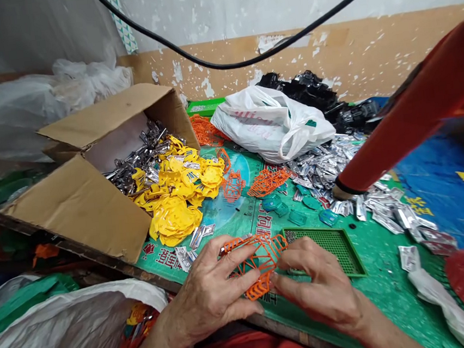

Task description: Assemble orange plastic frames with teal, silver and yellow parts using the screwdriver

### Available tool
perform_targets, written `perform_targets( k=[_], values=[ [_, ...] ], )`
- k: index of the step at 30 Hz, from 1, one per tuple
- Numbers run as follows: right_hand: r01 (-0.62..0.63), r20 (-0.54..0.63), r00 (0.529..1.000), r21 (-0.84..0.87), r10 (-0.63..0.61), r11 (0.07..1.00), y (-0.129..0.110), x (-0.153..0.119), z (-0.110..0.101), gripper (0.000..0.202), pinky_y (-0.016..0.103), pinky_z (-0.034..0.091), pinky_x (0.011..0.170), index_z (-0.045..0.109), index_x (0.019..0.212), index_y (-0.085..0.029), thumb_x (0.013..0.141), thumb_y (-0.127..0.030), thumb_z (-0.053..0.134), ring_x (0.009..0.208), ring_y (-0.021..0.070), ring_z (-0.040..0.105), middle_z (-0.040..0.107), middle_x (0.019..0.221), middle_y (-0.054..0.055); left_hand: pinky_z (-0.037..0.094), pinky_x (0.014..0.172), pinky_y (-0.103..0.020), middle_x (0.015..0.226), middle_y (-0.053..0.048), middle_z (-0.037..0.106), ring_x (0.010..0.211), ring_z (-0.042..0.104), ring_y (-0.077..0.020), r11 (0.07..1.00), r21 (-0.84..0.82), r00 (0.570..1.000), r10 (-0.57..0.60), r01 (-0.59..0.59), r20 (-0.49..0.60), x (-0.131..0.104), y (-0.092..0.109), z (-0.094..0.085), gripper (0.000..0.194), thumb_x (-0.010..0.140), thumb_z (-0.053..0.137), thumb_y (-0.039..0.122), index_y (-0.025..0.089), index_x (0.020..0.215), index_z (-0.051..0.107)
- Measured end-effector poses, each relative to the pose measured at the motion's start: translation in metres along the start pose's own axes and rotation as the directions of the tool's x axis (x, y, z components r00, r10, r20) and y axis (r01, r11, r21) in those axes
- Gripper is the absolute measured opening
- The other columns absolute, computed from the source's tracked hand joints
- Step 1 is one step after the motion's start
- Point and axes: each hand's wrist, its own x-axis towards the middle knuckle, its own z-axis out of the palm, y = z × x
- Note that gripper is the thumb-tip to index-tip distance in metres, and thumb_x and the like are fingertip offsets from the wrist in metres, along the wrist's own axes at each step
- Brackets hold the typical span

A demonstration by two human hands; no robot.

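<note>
While the left hand (215, 285) held an orange lattice piece (264, 255) — fingers curled around its left side — the right hand (322, 285) pinched its right edge, thumb and fingertips nearly together. The piece was above the near edge of the green-covered table (236, 223), just left of a green tray (333, 249).

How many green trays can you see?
2. The near tray is just beyond the right hand; the far tray is by the wall, partly behind the white bag. More may be hidden.
</note>
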Motion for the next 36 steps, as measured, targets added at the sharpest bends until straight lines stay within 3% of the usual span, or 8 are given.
perform_targets(
  k=[15, 18, 23, 26, 28, 30, 33, 36],
  values=[
    [-0.040, -0.024, 0.999, -0.045, 0.039, 0.998, 0.001, 0.001, 0.003, 0.009, 0.028, 0.042, 0.060, 0.064, 0.084, -0.025, 0.086, -0.016, 0.063, 0.068, 0.0122, 0.055, 0.063, 0.079, -0.001, 0.050, 0.093, -0.044, 0.120, -0.007, 0.068, 0.112, 0.053, -0.0287, 1.000, 0.028, 0.999, 0.003, -0.002, -0.034, 0.003, 0.000, 0.003, 0.018, 0.085, 0.066, 0.024, 0.019, 0.103, 0.069],
    [-0.012, -0.019, 1.000, -0.073, 0.010, 0.997, 0.001, 0.003, 0.001, 0.013, 0.028, 0.041, 0.061, 0.066, 0.091, -0.023, 0.085, -0.012, 0.064, 0.070, 0.0127, 0.053, 0.064, 0.081, 0.000, 0.051, 0.091, -0.044, 0.118, -0.007, 0.068, 0.113, 0.052, -0.0282, 0.999, 0.037, 0.998, 0.018, -0.016, -0.054, 0.003, 0.000, 0.003, 0.016, 0.086, 0.066, 0.023, 0.018, 0.101, 0.069],
    [0.111, 0.034, 0.994, -0.152, -0.107, 0.982, -0.002, 0.009, -0.004, 0.018, 0.037, 0.041, 0.075, 0.068, 0.102, -0.015, 0.088, -0.008, 0.059, 0.087, 0.0200, 0.052, 0.069, 0.095, 0.008, 0.052, 0.087, -0.044, 0.119, -0.006, 0.069, 0.112, 0.053, -0.0288, 0.996, 0.081, 1.000, 0.027, -0.027, 0.002, 0.002, -0.001, 0.006, 0.022, 0.086, 0.065, 0.023, 0.019, 0.107, 0.068],
    [0.083, 0.032, 0.996, -0.152, -0.079, 0.985, -0.003, 0.010, -0.003, 0.017, 0.046, 0.036, 0.089, 0.069, 0.097, -0.016, 0.091, -0.010, 0.054, 0.097, 0.0237, 0.051, 0.070, 0.095, 0.007, 0.050, 0.089, -0.043, 0.121, -0.004, 0.068, 0.112, 0.053, -0.0285, 0.997, 0.074, 1.000, 0.012, -0.014, 0.018, 0.002, -0.001, 0.005, 0.020, 0.084, 0.067, 0.022, 0.019, 0.104, 0.068],
    [0.064, 0.012, 0.998, -0.141, -0.062, 0.988, -0.002, 0.009, 0.000, 0.017, 0.049, 0.034, 0.092, 0.069, 0.093, -0.016, 0.092, -0.009, 0.053, 0.099, 0.0246, 0.050, 0.070, 0.092, 0.007, 0.045, 0.093, -0.045, 0.122, -0.003, 0.068, 0.115, 0.051, -0.0286, 0.996, 0.092, 1.000, -0.008, 0.010, -0.020, 0.003, 0.001, 0.003, 0.018, 0.084, 0.067, 0.023, 0.020, 0.102, 0.068],
    [0.046, -0.032, 0.998, -0.143, -0.051, 0.989, -0.001, 0.009, 0.001, 0.016, 0.050, 0.034, 0.092, 0.068, 0.092, -0.015, 0.091, -0.008, 0.054, 0.099, 0.0250, 0.050, 0.068, 0.091, 0.007, 0.039, 0.098, -0.049, 0.120, -0.003, 0.069, 0.119, 0.047, -0.0300, 0.989, 0.132, 0.990, -0.050, 0.068, -0.134, 0.003, 0.003, 0.001, 0.019, 0.082, 0.069, 0.026, 0.022, 0.100, 0.067],
    [0.024, -0.102, 0.994, -0.132, -0.038, 0.991, 0.001, 0.008, 0.002, 0.013, 0.049, 0.035, 0.090, 0.067, 0.093, -0.012, 0.088, -0.006, 0.057, 0.099, 0.0256, 0.050, 0.065, 0.093, 0.008, 0.034, 0.101, -0.053, 0.111, -0.005, 0.071, 0.122, 0.041, -0.0314, 0.972, 0.161, 0.939, -0.113, 0.173, -0.325, 0.002, 0.009, 0.002, 0.017, 0.078, 0.072, 0.025, 0.022, 0.094, 0.067],
    [0.031, -0.135, 0.990, -0.124, -0.048, 0.992, 0.001, 0.009, 0.001, 0.014, 0.046, 0.038, 0.088, 0.065, 0.095, -0.011, 0.086, -0.004, 0.058, 0.100, 0.0258, 0.049, 0.062, 0.095, 0.009, 0.033, 0.103, -0.052, 0.103, -0.003, 0.072, 0.121, 0.041, -0.0301, 0.966, 0.132, 0.909, -0.154, 0.220, -0.388, 0.000, 0.015, 0.007, 0.010, 0.077, 0.070, 0.016, 0.021, 0.084, 0.066]
  ],
)
